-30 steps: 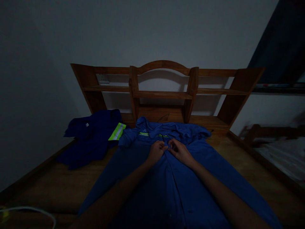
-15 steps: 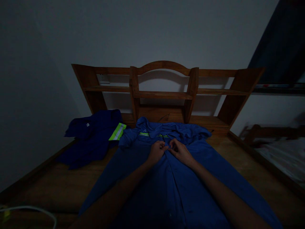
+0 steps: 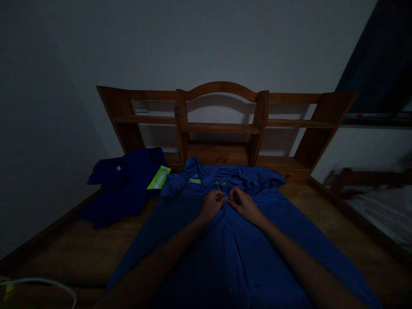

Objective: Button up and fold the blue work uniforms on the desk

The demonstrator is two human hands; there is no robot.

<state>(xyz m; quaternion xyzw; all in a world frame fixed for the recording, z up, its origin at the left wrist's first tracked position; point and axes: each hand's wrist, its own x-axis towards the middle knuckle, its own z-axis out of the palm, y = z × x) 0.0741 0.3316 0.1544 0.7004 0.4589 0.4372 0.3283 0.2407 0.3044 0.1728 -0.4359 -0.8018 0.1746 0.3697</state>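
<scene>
A blue button-front work garment (image 3: 209, 257) lies spread out before me, its collar end bunched up at the far side with yellow-green reflective strips (image 3: 195, 181) showing. My left hand (image 3: 211, 205) is closed, thumb and fingers pinching the front edge of the garment near its upper part. Close beside it, my right hand (image 3: 245, 206) pinches the same front opening, thumb and forefinger together. The fingertips of both hands nearly meet; whether a button is between them is too dark and small to tell. Below the hands the front placket (image 3: 236, 249) runs toward me, partly parted.
A darker blue garment (image 3: 128, 184) with a yellow-green reflective band (image 3: 159, 177) lies crumpled at left. Behind stands a wooden shelf unit (image 3: 222, 128) against the wall. The wooden surface (image 3: 106, 249) has raised edges, and a white cable (image 3: 41, 280) curves at lower left.
</scene>
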